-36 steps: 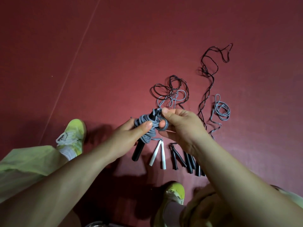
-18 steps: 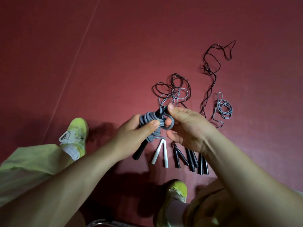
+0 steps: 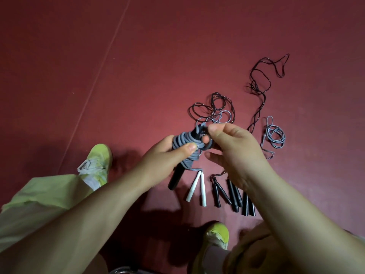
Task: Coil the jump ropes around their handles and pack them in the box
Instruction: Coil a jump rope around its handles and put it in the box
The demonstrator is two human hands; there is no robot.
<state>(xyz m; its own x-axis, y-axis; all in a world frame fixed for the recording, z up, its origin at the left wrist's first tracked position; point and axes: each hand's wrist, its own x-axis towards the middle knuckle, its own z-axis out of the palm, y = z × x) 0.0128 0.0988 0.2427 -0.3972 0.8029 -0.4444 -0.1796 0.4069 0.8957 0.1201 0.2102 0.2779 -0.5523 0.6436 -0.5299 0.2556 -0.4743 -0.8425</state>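
Nearest the camera: two forearms reach forward, pale green trouser leg (image 3: 29, 202) at lower left, one yellow-green shoe (image 3: 97, 165) left, a second shoe (image 3: 217, 234) bottom centre, both on the dark red floor (image 3: 138, 66).

Left hand (image 3: 164, 157) grips the grey rope bundle (image 3: 184, 149): thumb pressed over the coils, fingers wrapped behind. Bundle is held above the floor, coiled round black handles (image 3: 175, 178) whose lower end sticks out below the hand, tilted down-left.

Right hand (image 3: 235, 147) is at the bundle's top end, thumb and forefinger pinching the last grey loop beside the handle tip; other fingers loosely curled underneath.

On the floor just beyond and below the hands, a row of handle pairs: white handles (image 3: 197, 188) in a V, then black handle pairs (image 3: 233, 194) to the right, partly hidden by the right wrist.

Further out: tangle of black rope and thin grey cord (image 3: 213, 109) just past the hands. Right of it a small grey cord coil (image 3: 274, 135). Farthest, a long loose black rope (image 3: 262, 80) snakes toward upper right.

Thin pale seam line (image 3: 102, 62) runs diagonally across the floor on the left.
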